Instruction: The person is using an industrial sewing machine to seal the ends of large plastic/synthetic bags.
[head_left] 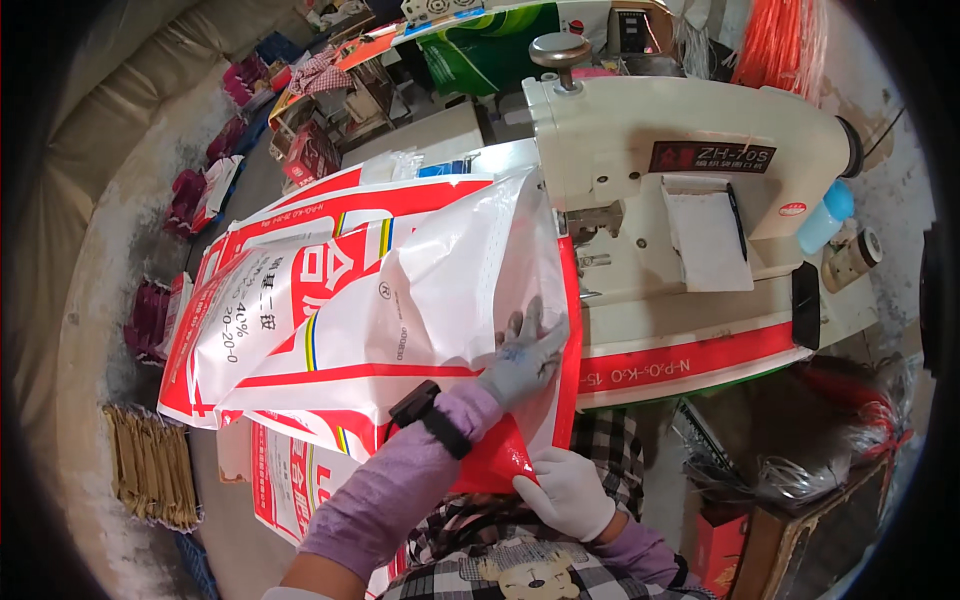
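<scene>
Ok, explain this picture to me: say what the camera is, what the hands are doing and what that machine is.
The one picture comes from a wide fisheye camera worn on a person's head, looking down, so straight edges bend. The cream-coloured industrial sewing machine stands on the worktable. Over the table lies a white woven plastic sack with red bands, on top of more such sacks. The left hand, in a grey glove with a black wrist strap, presses flat on the sack near its red edge. The right hand, in a white glove, pinches the sack's lower red corner. A light blue plastic bottle sits by the machine.
</scene>
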